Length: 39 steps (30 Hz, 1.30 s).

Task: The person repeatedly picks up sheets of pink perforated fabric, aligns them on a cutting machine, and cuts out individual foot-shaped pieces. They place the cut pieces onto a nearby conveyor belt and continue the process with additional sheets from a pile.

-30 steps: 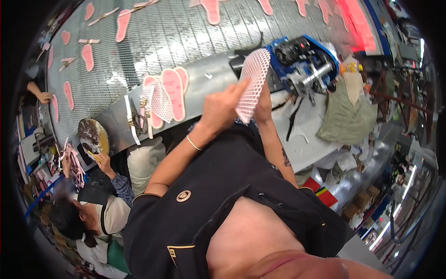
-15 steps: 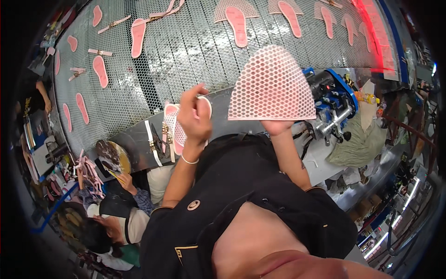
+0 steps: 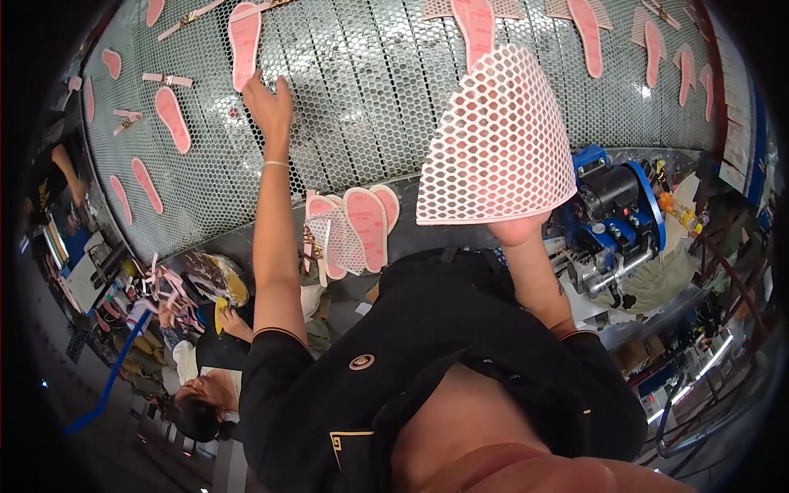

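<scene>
My left hand (image 3: 269,107) is stretched out over the mesh conveyor, open, its fingers apart. Its fingertips are at the heel of a pink insole (image 3: 243,45); whether they touch it I cannot tell. In front of my body my right hand (image 3: 522,229) holds up a white, dome-shaped mesh shoe upper (image 3: 497,148) from below. Most of that hand's fingers lie behind the mesh, and pink shows through its holes. Between my arms, a group of pink insoles (image 3: 366,230) overlaps on the dark ledge, with a small mesh piece (image 3: 343,242) and gold-trimmed straps (image 3: 311,246) beside them.
The metal mesh conveyor (image 3: 353,107) spans the far side, carrying several pink insoles, mesh pieces and pale straps (image 3: 167,80). A blue and black motor (image 3: 616,214) stands right of my right hand. At lower left a co-worker (image 3: 218,361) handles something yellow beside a round pot (image 3: 215,279).
My left hand has moved from the insoles on the ledge up and left over the conveyor. The right hand still holds the mesh upper, now tilted slightly. The view has shifted.
</scene>
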{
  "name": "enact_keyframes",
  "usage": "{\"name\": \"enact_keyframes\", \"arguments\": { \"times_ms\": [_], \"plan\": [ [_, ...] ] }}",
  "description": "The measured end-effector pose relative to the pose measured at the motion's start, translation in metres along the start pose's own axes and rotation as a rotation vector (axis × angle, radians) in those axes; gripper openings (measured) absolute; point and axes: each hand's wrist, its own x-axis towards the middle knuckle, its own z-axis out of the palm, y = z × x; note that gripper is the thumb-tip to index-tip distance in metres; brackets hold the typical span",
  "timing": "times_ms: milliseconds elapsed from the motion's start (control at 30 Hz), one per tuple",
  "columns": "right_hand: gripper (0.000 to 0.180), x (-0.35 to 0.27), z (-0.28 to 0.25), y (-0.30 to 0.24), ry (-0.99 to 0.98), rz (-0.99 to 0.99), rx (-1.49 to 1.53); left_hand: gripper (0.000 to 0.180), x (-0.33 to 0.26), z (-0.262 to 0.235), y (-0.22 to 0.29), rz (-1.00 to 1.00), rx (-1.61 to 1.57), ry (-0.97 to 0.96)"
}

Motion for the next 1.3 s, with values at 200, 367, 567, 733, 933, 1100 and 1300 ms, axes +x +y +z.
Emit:
{"name": "enact_keyframes", "arguments": {
  "times_ms": [200, 367, 567, 733, 933, 1100, 1300],
  "plan": [
    [0.067, 0.017, -0.009, -0.005, 0.062, -0.037, -0.075, 0.058, 0.051, 0.011, 0.005, 0.126, 0.162, 0.102],
    [0.067, 0.015, -0.010, -0.003, 0.170, -0.021, -0.159, 0.090, 0.071, 0.035, -0.082, -0.086, 0.465, 0.180],
    [0.067, 0.018, -0.001, 0.010, 0.133, -0.017, -0.161, 0.085, 0.073, 0.029, -0.088, -0.126, 0.534, -0.046],
    [0.066, 0.015, -0.006, 0.015, 0.096, 0.010, -0.174, 0.075, 0.042, -0.002, -0.048, -0.297, 0.403, -0.203],
    [0.064, 0.028, -0.012, 0.025, 0.059, 0.056, -0.152, 0.063, -0.029, -0.045, -0.029, -0.381, 0.225, -0.233],
    [0.054, 0.068, -0.051, 0.016, 0.198, 0.003, -0.237, 0.067, -0.050, -0.053, -0.030, -0.395, 0.114, -0.124],
    [0.049, 0.135, -0.037, 0.054, 0.278, -0.009, -0.167, 0.067, -0.056, -0.066, -0.015, -0.461, 0.017, 0.047]
  ]
}}
